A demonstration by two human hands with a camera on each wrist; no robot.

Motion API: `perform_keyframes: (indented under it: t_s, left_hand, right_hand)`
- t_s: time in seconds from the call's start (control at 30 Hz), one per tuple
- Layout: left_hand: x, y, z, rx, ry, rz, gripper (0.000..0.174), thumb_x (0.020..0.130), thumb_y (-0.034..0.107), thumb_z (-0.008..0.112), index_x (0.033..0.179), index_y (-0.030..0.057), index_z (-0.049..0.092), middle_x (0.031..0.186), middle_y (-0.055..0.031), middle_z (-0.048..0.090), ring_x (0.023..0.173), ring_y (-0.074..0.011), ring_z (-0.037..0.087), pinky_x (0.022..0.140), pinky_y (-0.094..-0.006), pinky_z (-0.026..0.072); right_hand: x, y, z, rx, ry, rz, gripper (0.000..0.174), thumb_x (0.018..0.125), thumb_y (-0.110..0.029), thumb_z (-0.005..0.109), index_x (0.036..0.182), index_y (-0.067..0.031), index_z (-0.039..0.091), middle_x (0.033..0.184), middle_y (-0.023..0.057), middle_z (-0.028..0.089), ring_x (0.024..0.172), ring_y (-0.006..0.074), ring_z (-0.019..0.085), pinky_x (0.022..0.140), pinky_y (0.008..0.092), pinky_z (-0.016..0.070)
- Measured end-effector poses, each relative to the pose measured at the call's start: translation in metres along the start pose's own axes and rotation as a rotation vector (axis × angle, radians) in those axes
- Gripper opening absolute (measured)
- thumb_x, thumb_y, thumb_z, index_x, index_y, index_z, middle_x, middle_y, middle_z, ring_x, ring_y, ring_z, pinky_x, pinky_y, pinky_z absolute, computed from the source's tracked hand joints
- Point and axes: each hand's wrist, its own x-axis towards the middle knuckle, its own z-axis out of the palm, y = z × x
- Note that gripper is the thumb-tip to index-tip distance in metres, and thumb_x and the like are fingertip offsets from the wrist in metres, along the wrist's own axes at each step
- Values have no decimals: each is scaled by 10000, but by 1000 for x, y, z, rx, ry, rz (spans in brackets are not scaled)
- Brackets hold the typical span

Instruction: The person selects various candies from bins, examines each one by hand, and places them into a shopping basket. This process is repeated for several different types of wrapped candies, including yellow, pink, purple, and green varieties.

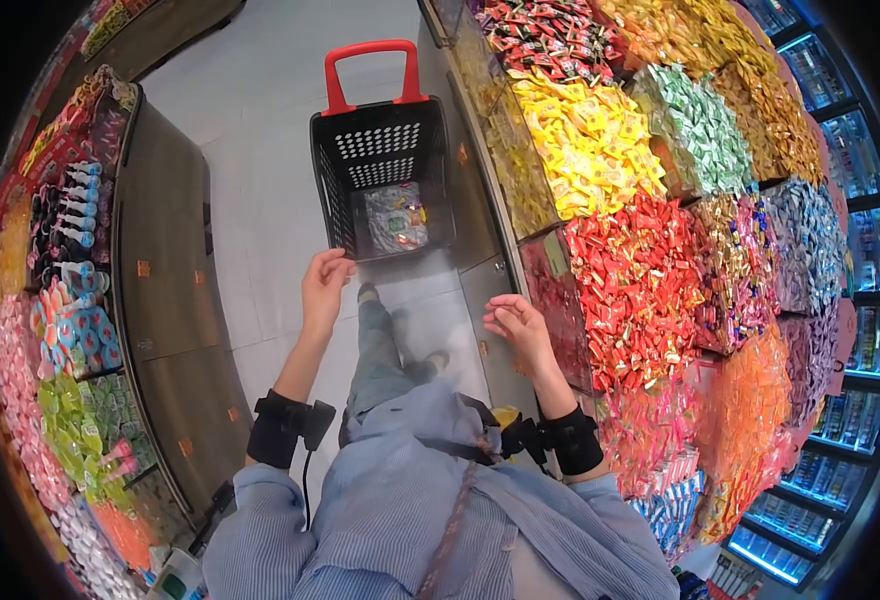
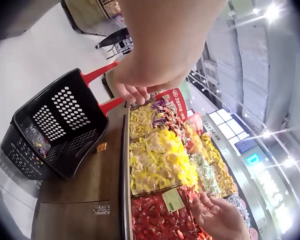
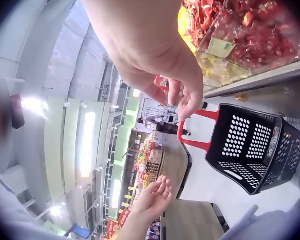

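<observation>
My left hand (image 1: pixel 326 288) hovers in the air near the lower left corner of a black shopping basket (image 1: pixel 326 185), its fingers loosely bent around nothing. The basket stands on the floor with its red handle (image 1: pixel 370 46) raised, and a shiny silver plastic packet (image 1: pixel 396 218) lies at its bottom. To the right, my right hand (image 1: pixel 520 328) hangs beside the candy bins, fingers relaxed and holding nothing. Nearest to it is a clear bin of red-wrapped candies (image 1: pixel 632 290). The right wrist view shows the right hand (image 3: pixel 157 65) overlapping the end of the red handle (image 3: pixel 195 145).
Bins of yellow candies (image 1: pixel 588 145), green-wrapped candies (image 1: pixel 695 125) and orange packets (image 1: pixel 750 400) line the right side. A wooden counter (image 1: pixel 165 240) with more sweets borders the left. Grey tiled floor (image 1: pixel 260 200) runs between them. Farther off, a person (image 3: pixel 165 126) stands in the aisle.
</observation>
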Motion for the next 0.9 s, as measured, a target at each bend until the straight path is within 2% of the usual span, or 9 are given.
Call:
perform_keyframes:
  t_s: [0.2, 0.5, 0.6, 0.9]
  left_hand:
    - [43, -4, -40, -35, 13, -40, 191, 847, 61, 470, 1032, 21, 486, 804, -21, 560, 730, -78, 528, 682, -213, 439]
    - [147, -9, -74, -74, -42, -138, 178, 844, 42, 456, 1016, 12, 491, 782, -20, 543, 714, -77, 518, 673, -208, 441]
    - [172, -18, -77, -98, -91, -158, 178, 838, 11, 446, 1012, -1, 486, 784, -40, 543, 698, -87, 518, 664, -208, 439]
    - [202, -31, -85, -114, -112, -259, 194, 819, -19, 437, 1007, -6, 485, 779, -44, 530, 684, -94, 504, 649, -212, 428]
  right_hand:
    - [64, 12, 33, -76, 61, 122, 163, 827, -63, 475, 974, 2, 501, 925, 86, 547, 818, 166, 561, 759, 290, 476]
    - [180, 46, 87, -96, 121, 244, 131, 818, -49, 491, 935, -4, 526, 889, 71, 551, 776, 154, 567, 696, 273, 497]
    - [209, 65, 100, -118, 102, 305, 137, 833, -74, 484, 950, -14, 521, 891, 59, 561, 774, 140, 568, 729, 272, 484]
    - [273, 112, 120, -191, 159, 431, 142, 817, -97, 504, 930, -19, 540, 869, 58, 566, 778, 142, 560, 699, 277, 488]
